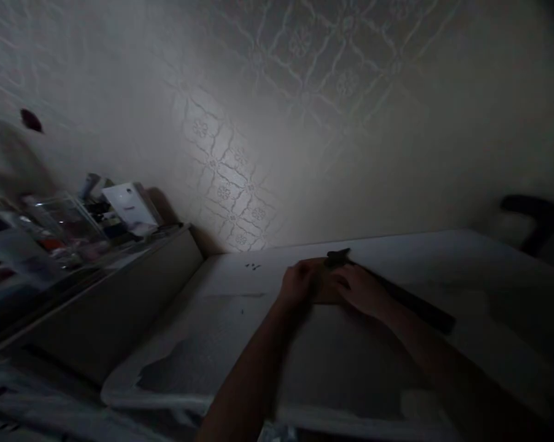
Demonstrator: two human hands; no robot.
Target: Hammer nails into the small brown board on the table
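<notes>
Both bare forearms reach in from the bottom edge, nearest the camera, and meet over a white table. At their ends the left hand and the right hand sit close together, nearly touching, knuckles up. Between them lies a small dark object, its tip poking out just above the right hand; it looks black and short, but the light is too dim to tell its shape or what it is. Fingers of both hands curl down around this spot, yet whether they grip the object or only rest beside it cannot be told. From under the right hand a long dark strip runs flat across the table toward the right. A few tiny dark marks dot the tabletop to the left of the hands.

To the left, a lower shelf carries a clear plastic box and a white tilted card. Patterned wallpaper rises behind the table.
</notes>
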